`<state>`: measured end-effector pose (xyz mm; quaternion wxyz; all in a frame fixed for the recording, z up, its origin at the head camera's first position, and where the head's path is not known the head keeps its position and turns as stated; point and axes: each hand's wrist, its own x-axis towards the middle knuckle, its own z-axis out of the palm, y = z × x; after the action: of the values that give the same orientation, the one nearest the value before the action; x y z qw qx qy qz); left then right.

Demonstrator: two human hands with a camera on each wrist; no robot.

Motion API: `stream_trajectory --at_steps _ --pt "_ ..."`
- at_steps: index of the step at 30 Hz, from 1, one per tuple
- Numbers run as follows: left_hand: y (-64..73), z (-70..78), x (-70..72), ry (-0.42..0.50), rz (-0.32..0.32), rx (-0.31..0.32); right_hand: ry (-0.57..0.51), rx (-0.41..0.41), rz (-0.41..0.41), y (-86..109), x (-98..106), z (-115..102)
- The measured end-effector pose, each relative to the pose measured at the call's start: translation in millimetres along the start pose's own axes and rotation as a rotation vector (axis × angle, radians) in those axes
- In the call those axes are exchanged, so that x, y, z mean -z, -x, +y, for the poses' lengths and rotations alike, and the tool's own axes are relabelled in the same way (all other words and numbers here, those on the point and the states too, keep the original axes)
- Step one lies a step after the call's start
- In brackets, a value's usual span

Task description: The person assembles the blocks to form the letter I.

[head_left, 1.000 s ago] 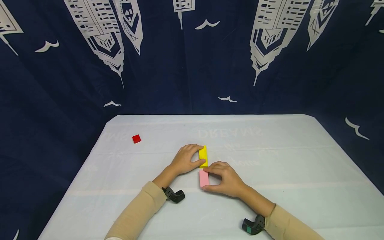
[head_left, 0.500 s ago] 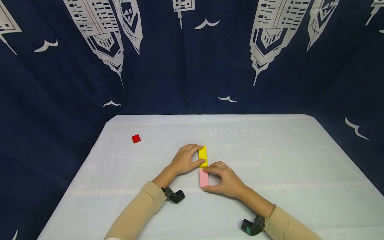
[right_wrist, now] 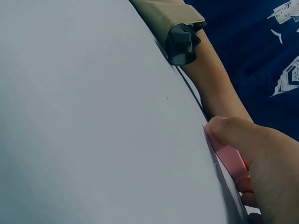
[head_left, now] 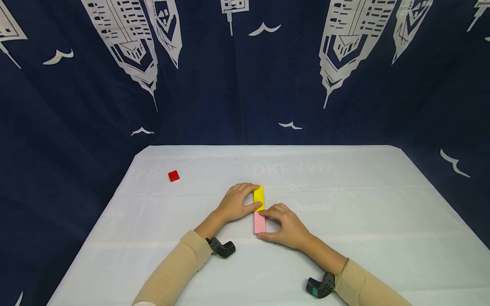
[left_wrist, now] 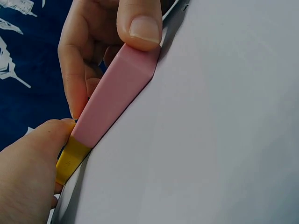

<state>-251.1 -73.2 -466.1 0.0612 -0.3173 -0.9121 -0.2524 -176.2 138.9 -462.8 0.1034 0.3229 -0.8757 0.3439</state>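
Pink block (head_left: 259,223): clamped lengthwise in right hand (head_left: 289,227), thumb on near end, fingertip by far end. Yellow block (head_left: 258,194): clamped in left hand (head_left: 236,203), fingers at far end, thumb across top close to near end. Location of both: middle of table (head_left: 352,229), apparently lying flat, in one line, long axes pointing away from the body. Facing ends: in contact as far as visible in left wrist view. Right fingertip and left thumb: close together over the joint; cannot tell if touching.

Handling, judged by look: probably light, stiff and not fragile; material not identifiable. Smooth faces perhaps slightly slippery, hence likely to slide easily on table and to skew under uneven pressure. Take hold of pink block at both short ends, or along the long sides to keep fingertips clear of the joint. Apply light, even pressure; no need for a hard squeeze.

Farther out: black device at each wrist, left (head_left: 223,249) and right (head_left: 320,285); tan sleeves (head_left: 174,270) beyond. Red block (head_left: 174,176): well apart, toward far left of table. Behind table: dark blue cloth (head_left: 237,93) with white print.
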Motion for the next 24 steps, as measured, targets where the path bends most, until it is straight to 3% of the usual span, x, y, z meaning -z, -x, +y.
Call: stream_trajectory --at_steps 9,13,18,24 --pt "-1.4 -0.1 0.2 0.001 -0.004 0.009 -0.014 -0.011 0.004 -1.4 1 2" --pt "-0.9 0.3 0.8 0.007 -0.006 0.009 -0.064 -0.001 0.053 -2.6 1 5" --pt "-0.1 -0.2 1.5 0.009 -0.003 0.012 -0.107 0.005 0.127 -10.6 1 12" --pt "0.0 1.1 1.5 0.018 -0.014 0.01 -0.093 -0.047 0.118 -23.0 -1 22"
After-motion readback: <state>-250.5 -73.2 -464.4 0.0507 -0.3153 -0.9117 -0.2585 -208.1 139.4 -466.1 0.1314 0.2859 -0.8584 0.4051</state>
